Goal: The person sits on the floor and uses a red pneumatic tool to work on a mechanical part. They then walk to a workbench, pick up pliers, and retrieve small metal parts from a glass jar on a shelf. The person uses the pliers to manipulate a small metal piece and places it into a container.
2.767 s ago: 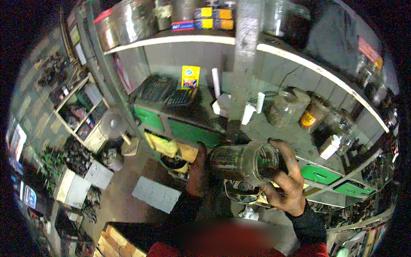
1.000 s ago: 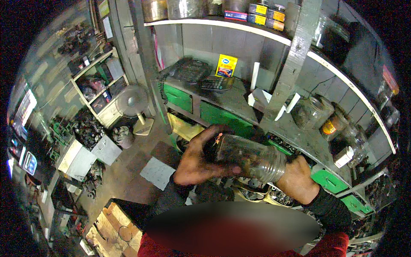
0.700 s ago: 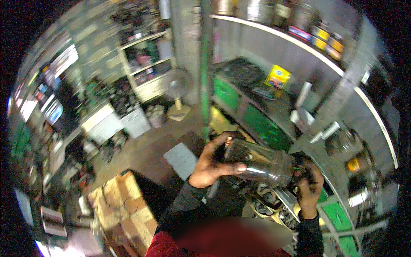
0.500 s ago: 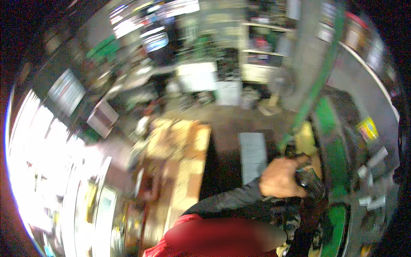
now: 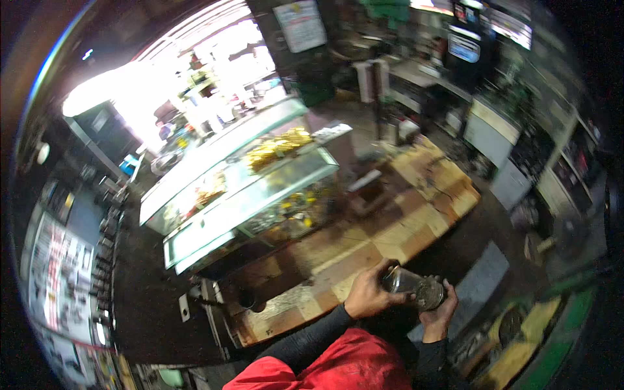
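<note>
A glass jar (image 5: 416, 289) is tilting on its side in the air in front of the person, between both hands and just beyond the red garment (image 5: 348, 367). The left hand (image 5: 374, 294) is closing around the jar's left end, its fingers curling over the far side and its thumb lying along the near side, so it is holding the jar. The right hand (image 5: 439, 314) is standing half open at the jar's other, round end, its fingers bending up beside the glass; whether it is gripping or only touching there, I cannot tell. Something dark is showing through the glass, too blurred to make out. Black sleeves (image 5: 305, 338) are covering both forearms. Just beyond the left hand, a long table (image 5: 383, 250) with a patchwork top of tan and brown pieces is stretching diagonally, and a dark round object (image 5: 246, 299) is sitting near its left end. Behind it, a glass display case (image 5: 253, 224) is carrying a heap of yellow packets (image 5: 276, 149). To the right of the hands, a grey sheet (image 5: 484, 276) is lying on the floor, and a green frame (image 5: 559, 344) is running along the lower right corner.
</note>
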